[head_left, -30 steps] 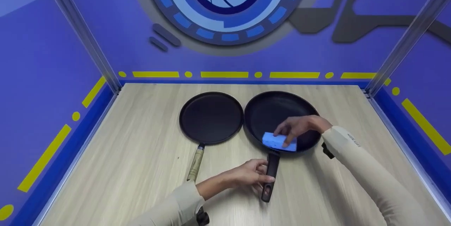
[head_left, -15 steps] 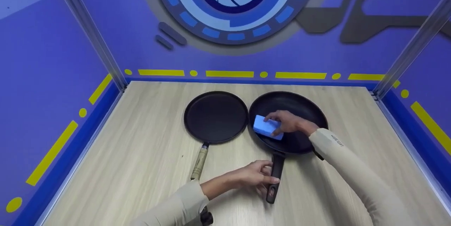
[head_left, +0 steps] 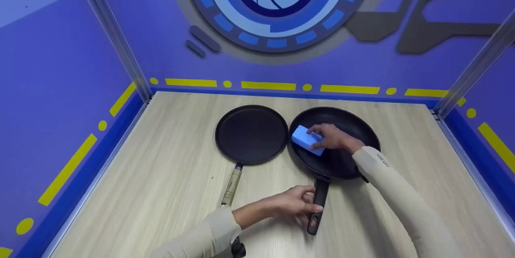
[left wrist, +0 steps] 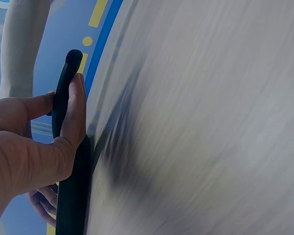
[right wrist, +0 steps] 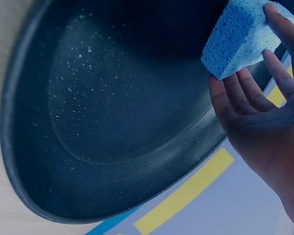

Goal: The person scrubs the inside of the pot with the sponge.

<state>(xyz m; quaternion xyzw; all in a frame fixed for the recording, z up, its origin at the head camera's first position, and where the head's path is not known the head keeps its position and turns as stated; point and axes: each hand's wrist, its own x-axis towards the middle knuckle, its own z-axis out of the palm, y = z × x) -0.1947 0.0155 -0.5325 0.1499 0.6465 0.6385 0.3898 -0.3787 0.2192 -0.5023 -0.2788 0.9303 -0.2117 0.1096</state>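
A deep black frying pan (head_left: 346, 119) stands on the right half of the table, its black handle (head_left: 320, 193) pointing toward me. My left hand (head_left: 290, 203) grips that handle between thumb and fingers, as the left wrist view also shows. Inside the pan, at its left side, my right hand (head_left: 332, 137) pinches a blue sponge (head_left: 304, 138). In the right wrist view the porous sponge (right wrist: 235, 36) sits between thumb and fingertips. Small pale specks dot the dark pan floor (right wrist: 103, 98) there.
A flat black crepe pan (head_left: 251, 134) lies just left of the frying pan, rim against rim. Its patterned handle (head_left: 231, 185) points toward my left sleeve. Blue walls (head_left: 60, 89) with yellow marks enclose the wooden table (head_left: 161, 149) at the back and sides.
My right hand has moved the sponge from the pan's near edge by the handle up to its left side. The left hand keeps its hold on the handle. The head view has shifted slightly.
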